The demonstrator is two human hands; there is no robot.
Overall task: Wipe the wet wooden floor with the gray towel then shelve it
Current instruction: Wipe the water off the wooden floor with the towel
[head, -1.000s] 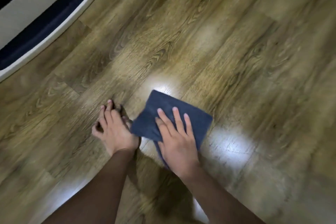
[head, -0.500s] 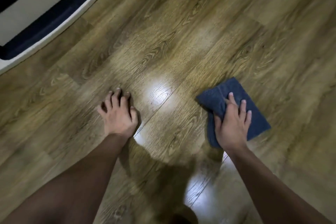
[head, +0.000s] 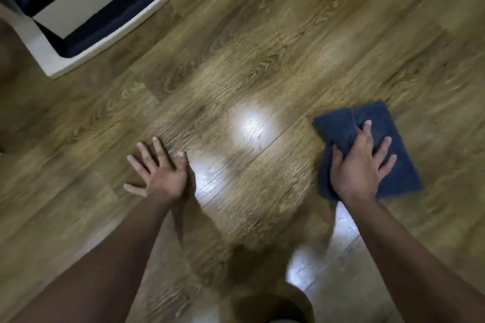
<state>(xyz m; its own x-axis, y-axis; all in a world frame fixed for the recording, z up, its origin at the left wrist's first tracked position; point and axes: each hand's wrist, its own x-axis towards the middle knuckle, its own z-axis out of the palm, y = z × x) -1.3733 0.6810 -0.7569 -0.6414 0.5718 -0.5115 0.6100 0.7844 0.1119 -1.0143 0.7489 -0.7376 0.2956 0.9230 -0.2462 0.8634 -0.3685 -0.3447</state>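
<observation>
The gray towel (head: 393, 160), dark blue-gray and folded into a rectangle, lies flat on the wooden floor (head: 262, 73) at the right. My right hand (head: 360, 165) presses down on its left half with the fingers spread and straight. My left hand (head: 160, 170) rests flat on the bare floor at centre left, fingers spread, holding nothing. Between the two hands the planks shine with bright glare patches.
A white piece of furniture with dark blue panels (head: 86, 8) stands on the floor at the top left. My shadow falls on the planks between my forearms at the bottom.
My right hand slid the towel from beside my left hand far to the right. My left hand stayed planted and its fingers have spread out flat.
</observation>
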